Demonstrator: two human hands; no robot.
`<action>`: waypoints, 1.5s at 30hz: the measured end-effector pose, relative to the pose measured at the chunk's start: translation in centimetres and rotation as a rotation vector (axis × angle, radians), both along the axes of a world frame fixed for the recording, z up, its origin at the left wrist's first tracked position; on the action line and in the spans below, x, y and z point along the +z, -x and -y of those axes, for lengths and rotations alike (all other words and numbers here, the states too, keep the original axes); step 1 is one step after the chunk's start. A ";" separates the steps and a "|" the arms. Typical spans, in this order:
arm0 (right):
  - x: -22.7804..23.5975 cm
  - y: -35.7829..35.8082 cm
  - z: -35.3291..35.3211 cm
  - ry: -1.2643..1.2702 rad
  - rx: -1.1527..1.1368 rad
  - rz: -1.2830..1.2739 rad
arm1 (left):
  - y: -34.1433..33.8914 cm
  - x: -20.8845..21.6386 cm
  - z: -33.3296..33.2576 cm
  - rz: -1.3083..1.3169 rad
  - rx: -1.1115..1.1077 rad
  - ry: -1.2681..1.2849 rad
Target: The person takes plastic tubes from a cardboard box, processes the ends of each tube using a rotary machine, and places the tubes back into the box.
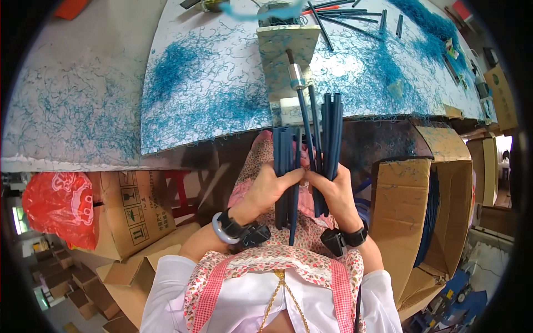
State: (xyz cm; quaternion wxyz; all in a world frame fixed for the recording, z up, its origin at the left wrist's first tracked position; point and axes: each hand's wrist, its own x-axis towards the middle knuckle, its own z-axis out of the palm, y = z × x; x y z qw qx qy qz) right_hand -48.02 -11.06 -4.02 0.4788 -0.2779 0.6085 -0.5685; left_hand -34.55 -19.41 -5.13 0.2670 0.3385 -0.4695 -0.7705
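From where I stand, the left hand [267,188] grasps a bundle of dark blue rods [283,149], jutting above and below its fingers. The right hand [337,192] clasps a second bundle [333,123]; beyond the thumbs, a single rod [304,114] reaches the metal chuck [296,76].

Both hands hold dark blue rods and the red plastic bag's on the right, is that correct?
Not quite: the head view shows the red plastic bag on the left; the left hand and right hand do hold dark blue rods.
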 end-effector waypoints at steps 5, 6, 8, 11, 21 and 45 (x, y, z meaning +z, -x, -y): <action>-1.0 0.5 -0.4 -0.011 0.119 0.123 | -0.6 1.9 0.7 0.038 -0.095 -0.083; -1.1 0.4 -0.7 0.000 0.112 0.203 | -0.4 2.3 1.0 0.015 -0.092 -0.143; -0.2 -1.0 -1.3 0.019 0.080 0.202 | 0.8 1.5 2.0 0.004 -0.077 -0.099; 0.7 -1.9 -1.7 0.059 0.015 0.201 | 2.7 0.4 2.4 -0.018 -0.048 -0.009; -0.4 0.2 -0.4 -0.026 0.023 0.173 | 4.4 -0.8 2.8 -0.113 0.116 -0.102; -0.1 -0.4 -1.9 -0.006 0.095 0.155 | 3.6 -0.4 2.4 -0.043 0.116 -0.096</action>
